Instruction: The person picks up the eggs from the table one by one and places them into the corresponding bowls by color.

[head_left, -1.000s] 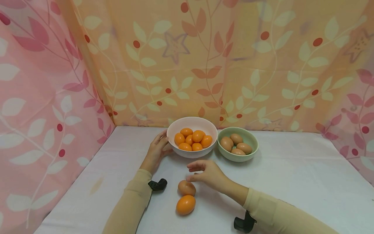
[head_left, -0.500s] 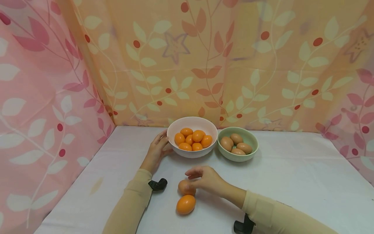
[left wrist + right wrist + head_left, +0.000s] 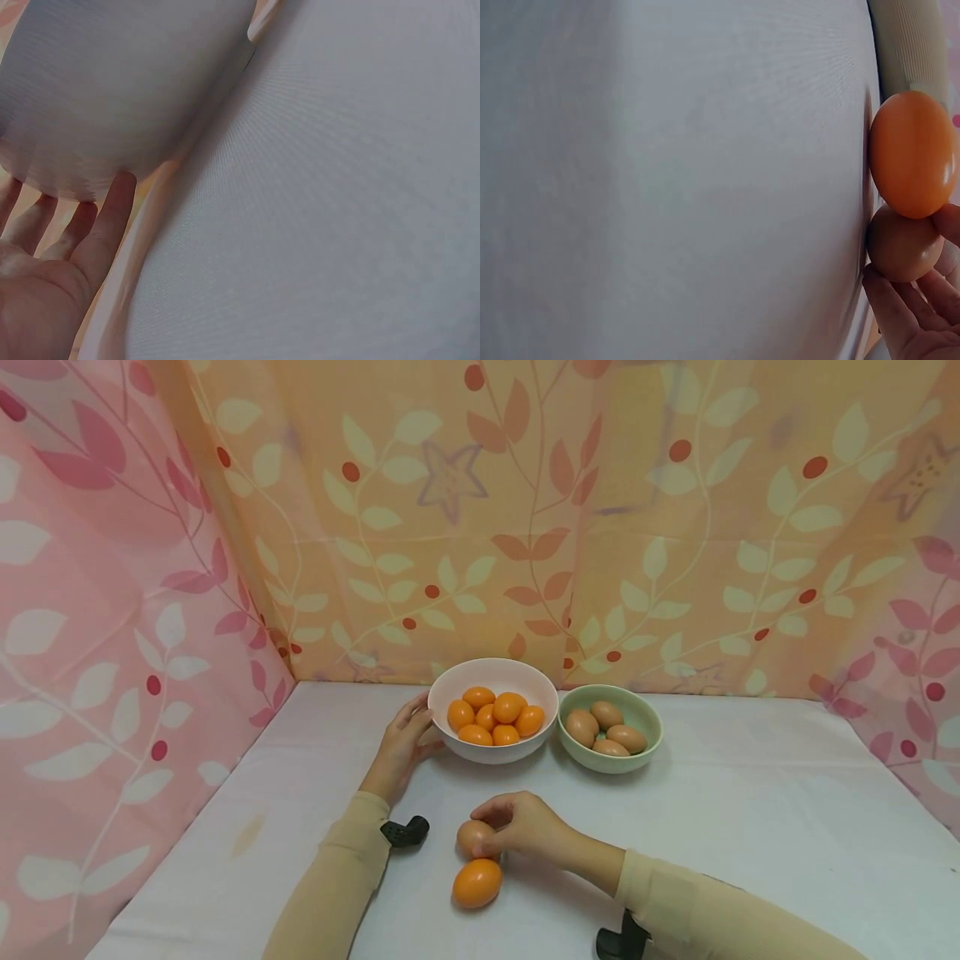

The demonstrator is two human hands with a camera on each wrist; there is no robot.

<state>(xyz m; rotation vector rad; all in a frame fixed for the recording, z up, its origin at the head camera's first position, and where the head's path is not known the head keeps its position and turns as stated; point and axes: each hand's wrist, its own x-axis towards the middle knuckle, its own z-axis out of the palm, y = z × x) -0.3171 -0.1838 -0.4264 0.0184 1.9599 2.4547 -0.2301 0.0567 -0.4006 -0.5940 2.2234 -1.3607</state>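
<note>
My right hand (image 3: 525, 828) pinches a brown egg (image 3: 472, 837) on the table, thumb on the near side and fingers round the far side. Right against that egg, on the near side, lies a smooth orange egg (image 3: 477, 883); both show up close in the right wrist view, where the brown egg (image 3: 904, 244) sits between fingers and thumb. Farther back, the fingers of my left hand (image 3: 401, 752) touch the left side of a white bowl (image 3: 491, 756) holding several orange eggs (image 3: 510, 708). In the left wrist view, extended fingertips meet the bowl's outer wall (image 3: 120, 90).
A light green bowl (image 3: 611, 766) with several brown eggs (image 3: 582, 728) stands close on the right of the white bowl. Both are near the back edge of the white-covered table (image 3: 765, 793). Patterned curtains (image 3: 645, 568) hang behind and at the sides.
My right hand has come down and slightly toward me onto the brown egg, its fingers and thumb closing round it. My left hand stays against the white bowl.
</note>
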